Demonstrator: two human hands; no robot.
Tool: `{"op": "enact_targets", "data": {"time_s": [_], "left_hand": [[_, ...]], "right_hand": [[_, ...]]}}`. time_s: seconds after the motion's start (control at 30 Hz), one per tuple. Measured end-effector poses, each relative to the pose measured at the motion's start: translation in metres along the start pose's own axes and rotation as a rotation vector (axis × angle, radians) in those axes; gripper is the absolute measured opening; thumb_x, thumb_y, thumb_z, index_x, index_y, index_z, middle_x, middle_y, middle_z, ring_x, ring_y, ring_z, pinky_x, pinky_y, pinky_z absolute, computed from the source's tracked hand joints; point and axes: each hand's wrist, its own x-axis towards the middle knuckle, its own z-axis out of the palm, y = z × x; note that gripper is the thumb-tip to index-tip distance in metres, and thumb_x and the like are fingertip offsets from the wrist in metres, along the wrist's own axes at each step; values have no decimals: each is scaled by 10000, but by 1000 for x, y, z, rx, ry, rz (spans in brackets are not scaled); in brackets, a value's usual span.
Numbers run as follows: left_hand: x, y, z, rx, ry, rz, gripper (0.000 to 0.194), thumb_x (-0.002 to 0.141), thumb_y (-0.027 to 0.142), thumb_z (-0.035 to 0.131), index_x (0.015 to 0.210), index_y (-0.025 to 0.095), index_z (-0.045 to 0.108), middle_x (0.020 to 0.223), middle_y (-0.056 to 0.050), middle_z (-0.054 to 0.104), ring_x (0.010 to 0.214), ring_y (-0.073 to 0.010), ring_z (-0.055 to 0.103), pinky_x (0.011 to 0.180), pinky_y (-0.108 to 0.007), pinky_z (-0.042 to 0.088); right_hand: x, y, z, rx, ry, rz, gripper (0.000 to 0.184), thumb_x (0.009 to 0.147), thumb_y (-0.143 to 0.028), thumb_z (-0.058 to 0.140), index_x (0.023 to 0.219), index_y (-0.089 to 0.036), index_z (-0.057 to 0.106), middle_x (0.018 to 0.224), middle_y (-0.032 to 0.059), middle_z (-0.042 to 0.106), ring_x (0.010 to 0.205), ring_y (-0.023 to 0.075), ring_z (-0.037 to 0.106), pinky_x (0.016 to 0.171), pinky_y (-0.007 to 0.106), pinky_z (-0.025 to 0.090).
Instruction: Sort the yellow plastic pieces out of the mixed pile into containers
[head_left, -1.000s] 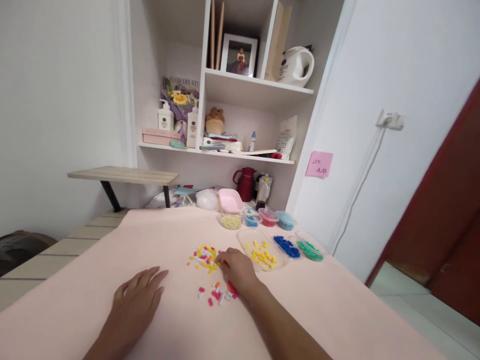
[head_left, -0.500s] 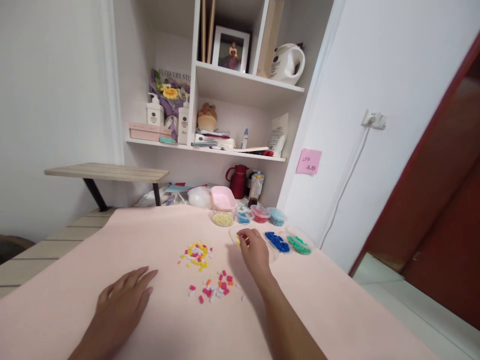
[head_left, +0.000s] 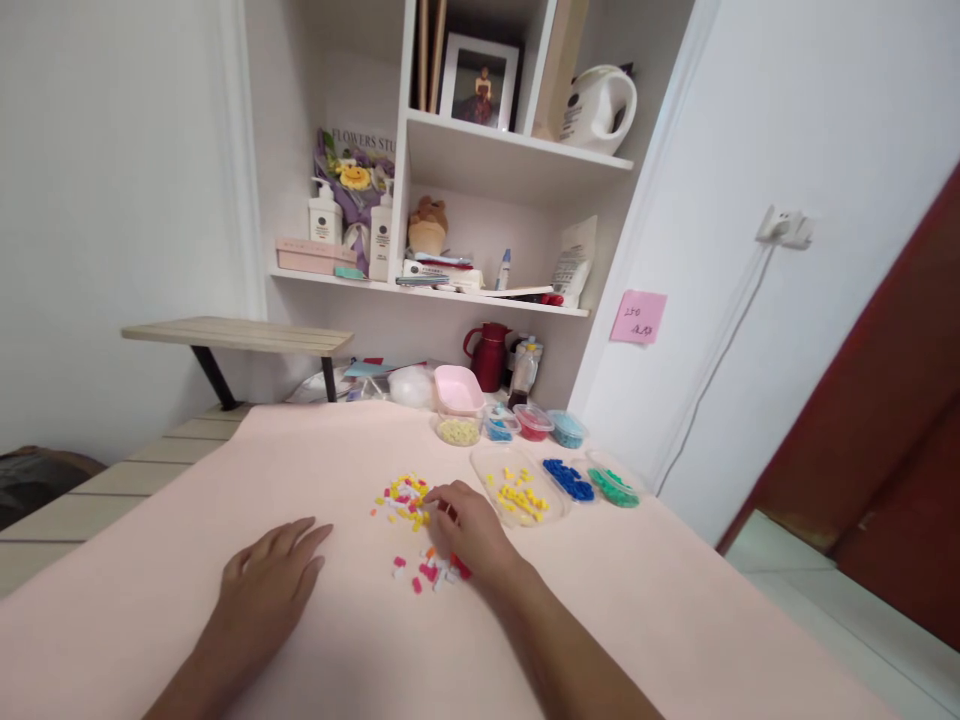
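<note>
My left hand (head_left: 274, 580) lies flat on the pink tablecloth with its fingers stretched out, holding nothing. My right hand (head_left: 474, 532) reaches to the right edge of a mixed pile of small yellow, white and pink plastic pieces (head_left: 405, 492). Its fingers are bent, with a gap between thumb and forefinger, and I see no piece held in them. Below that pile lies a second group of pink, white and orange pieces (head_left: 429, 572), partly covered by the right hand. To the right, a shallow clear tray (head_left: 555, 508) holds loose yellow pieces (head_left: 523, 500).
Dark blue pieces (head_left: 568, 480) and a container of green pieces (head_left: 615, 486) stand at the right. Behind are tubs of pale yellow (head_left: 459, 431), red (head_left: 533, 424) and light blue pieces (head_left: 568, 430), a pink basin (head_left: 459, 388) and a red jug (head_left: 489, 357).
My right hand has moved left from the clear tray to the mixed pile, uncovering the yellow pieces in the tray. My left hand stays flat on the cloth. The view has shifted slightly.
</note>
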Motion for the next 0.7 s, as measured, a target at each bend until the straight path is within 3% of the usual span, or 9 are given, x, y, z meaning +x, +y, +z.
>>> {"op": "enact_targets", "data": {"time_s": [0.17,0.33,0.7], "left_hand": [[-3,3,-5,-24,-17,-12,482,917,331,295,1333,347,539,1446,-14,502,1333,-217,401,1072,-448,241],[-2,3,-4,-31,-4,-8,485,918,328,288,1329,343,544,1444,-19,506,1335,-217,399,1071,-448,240],[-1,4,-6,-19,-19,-10,485,918,320,292,1333,349,540,1448,-12,502,1336,-213,399,1072,-444,248]], "right_hand": [[-1,3,11,-104,-78,51,351,804,-189,580,1136,-263,669,973,33,628,843,166,618,765,256,430],[3,3,19,-226,-80,55,260,819,-188,552,1017,-264,702,993,43,628,878,184,610,726,260,409],[7,9,18,-90,-54,101,217,715,-84,577,874,-225,624,865,-9,627,779,135,561,665,223,352]]}}
